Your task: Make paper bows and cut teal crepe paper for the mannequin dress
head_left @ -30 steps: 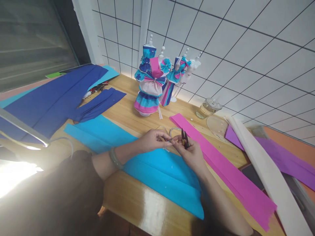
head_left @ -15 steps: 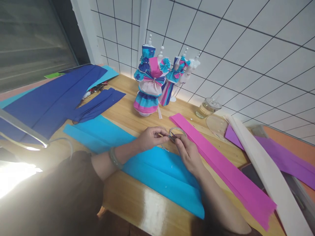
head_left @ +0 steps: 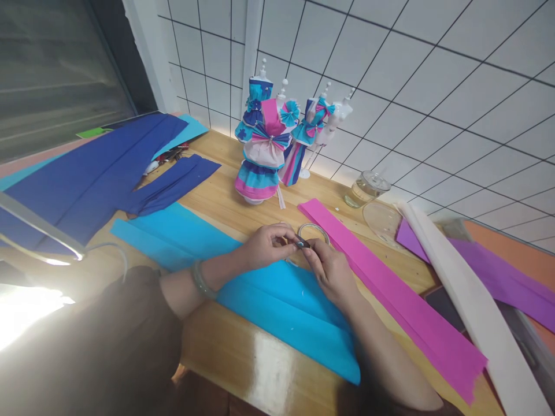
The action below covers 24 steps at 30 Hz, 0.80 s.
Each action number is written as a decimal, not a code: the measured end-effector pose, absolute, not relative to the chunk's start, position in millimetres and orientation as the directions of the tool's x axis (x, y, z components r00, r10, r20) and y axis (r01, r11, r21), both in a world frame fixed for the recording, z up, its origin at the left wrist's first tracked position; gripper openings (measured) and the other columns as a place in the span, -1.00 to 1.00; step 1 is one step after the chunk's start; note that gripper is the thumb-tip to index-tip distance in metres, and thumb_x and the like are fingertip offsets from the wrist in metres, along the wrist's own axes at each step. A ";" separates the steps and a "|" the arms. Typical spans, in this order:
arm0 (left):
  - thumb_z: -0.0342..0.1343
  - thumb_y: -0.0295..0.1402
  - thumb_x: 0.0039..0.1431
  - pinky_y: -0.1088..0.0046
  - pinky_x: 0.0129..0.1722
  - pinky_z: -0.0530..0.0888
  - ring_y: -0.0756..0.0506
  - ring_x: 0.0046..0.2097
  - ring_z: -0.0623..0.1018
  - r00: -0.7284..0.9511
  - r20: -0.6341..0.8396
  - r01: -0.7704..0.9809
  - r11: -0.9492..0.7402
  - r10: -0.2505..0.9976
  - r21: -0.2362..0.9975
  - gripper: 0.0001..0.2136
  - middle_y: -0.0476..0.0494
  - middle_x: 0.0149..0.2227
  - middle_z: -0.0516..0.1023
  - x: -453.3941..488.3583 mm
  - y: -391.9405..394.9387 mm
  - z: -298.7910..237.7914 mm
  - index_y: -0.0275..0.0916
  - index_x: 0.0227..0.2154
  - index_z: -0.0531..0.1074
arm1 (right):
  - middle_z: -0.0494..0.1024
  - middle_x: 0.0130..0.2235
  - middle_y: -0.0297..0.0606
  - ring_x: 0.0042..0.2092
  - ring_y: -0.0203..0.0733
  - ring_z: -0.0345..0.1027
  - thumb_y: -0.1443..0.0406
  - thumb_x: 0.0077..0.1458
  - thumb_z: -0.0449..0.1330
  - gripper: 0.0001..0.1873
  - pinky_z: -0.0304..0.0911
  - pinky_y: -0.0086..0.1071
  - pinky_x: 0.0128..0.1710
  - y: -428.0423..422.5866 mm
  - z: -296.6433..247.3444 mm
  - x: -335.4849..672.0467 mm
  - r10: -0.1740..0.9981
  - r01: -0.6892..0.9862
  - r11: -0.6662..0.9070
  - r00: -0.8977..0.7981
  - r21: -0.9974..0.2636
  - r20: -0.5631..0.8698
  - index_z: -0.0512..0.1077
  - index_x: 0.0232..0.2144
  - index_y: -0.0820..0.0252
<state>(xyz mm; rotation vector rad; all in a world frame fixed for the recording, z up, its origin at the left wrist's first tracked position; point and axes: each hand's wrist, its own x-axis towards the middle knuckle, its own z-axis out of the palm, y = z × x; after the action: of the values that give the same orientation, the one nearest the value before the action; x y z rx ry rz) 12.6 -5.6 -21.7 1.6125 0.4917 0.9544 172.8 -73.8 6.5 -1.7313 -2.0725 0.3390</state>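
Note:
My left hand [head_left: 264, 245] and my right hand [head_left: 329, 268] meet over the wooden table [head_left: 269, 358], just above a light blue crepe paper sheet [head_left: 269, 294]. Both pinch a small dark thing [head_left: 300, 244] between their fingertips; it is too small to name. A roll of clear tape [head_left: 313, 231] lies right behind the fingers. A green bangle [head_left: 200, 279] circles my left wrist.
A long pink paper strip [head_left: 390, 300] runs to the right. Dark blue paper [head_left: 87, 173] covers the left. Small mannequins in paper dresses [head_left: 264, 150] stand by the tiled wall. A glass jar [head_left: 366, 189], white roll [head_left: 468, 312] and purple paper [head_left: 507, 283] lie right.
A second ago my right hand held small dark scissors upright; they no longer show. Both hands have closed in together near the tape roll, fingertips pinching.

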 end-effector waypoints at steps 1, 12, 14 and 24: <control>0.10 -0.35 -0.01 0.55 -0.37 0.34 0.02 -0.33 0.40 0.581 0.325 -0.167 -0.281 0.747 0.945 -0.86 -0.09 -0.39 0.37 12.5 -5.6 -21.5 -0.33 -0.42 0.43 | 0.41 -0.48 -0.24 -0.43 -0.18 0.29 0.09 0.17 -0.16 -0.63 0.04 -0.42 -0.49 -73.9 6.5 173.1 0.977 0.882 0.200 -0.145 -0.426 0.159 0.31 -0.30 0.19; 0.12 -0.35 -0.02 0.57 -0.40 0.33 0.03 -0.34 0.39 0.571 0.336 -0.207 -0.264 0.749 0.942 -0.87 -0.08 -0.40 0.35 14.1 -4.5 -26.4 -0.32 -0.44 0.43 | 0.44 -0.48 -0.20 -0.43 -0.16 0.33 0.08 0.17 -0.20 -0.61 0.06 -0.42 -0.49 -73.1 5.6 174.4 0.971 0.917 0.214 -0.163 -0.336 0.174 0.30 -0.33 0.20; 0.12 -0.35 -0.02 0.56 -0.40 0.34 0.03 -0.35 0.39 0.576 0.329 -0.207 -0.255 0.748 0.944 -0.87 -0.07 -0.40 0.35 13.8 -4.5 -25.8 -0.32 -0.44 0.43 | 0.43 -0.50 -0.21 -0.45 -0.17 0.32 0.08 0.17 -0.20 -0.60 0.05 -0.42 -0.50 -73.3 5.3 174.3 0.970 0.919 0.214 -0.160 -0.330 0.182 0.30 -0.34 0.20; 0.11 -0.36 -0.01 0.53 -0.35 0.35 0.01 -0.30 0.40 0.592 0.328 -0.215 -0.249 0.736 0.944 -0.87 -0.08 -0.39 0.36 12.5 -5.3 -23.9 -0.32 -0.42 0.43 | 0.42 -0.54 -0.22 -0.49 -0.21 0.30 0.09 0.17 -0.18 -0.59 0.03 -0.44 -0.53 -72.9 2.7 176.9 0.960 0.919 0.238 -0.173 -0.313 0.222 0.33 -0.38 0.22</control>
<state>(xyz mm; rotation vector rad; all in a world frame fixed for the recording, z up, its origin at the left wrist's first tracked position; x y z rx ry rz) 12.5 -5.3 -23.9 1.5796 0.4501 0.9543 176.9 -72.9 2.7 -1.7300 -2.1485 0.1499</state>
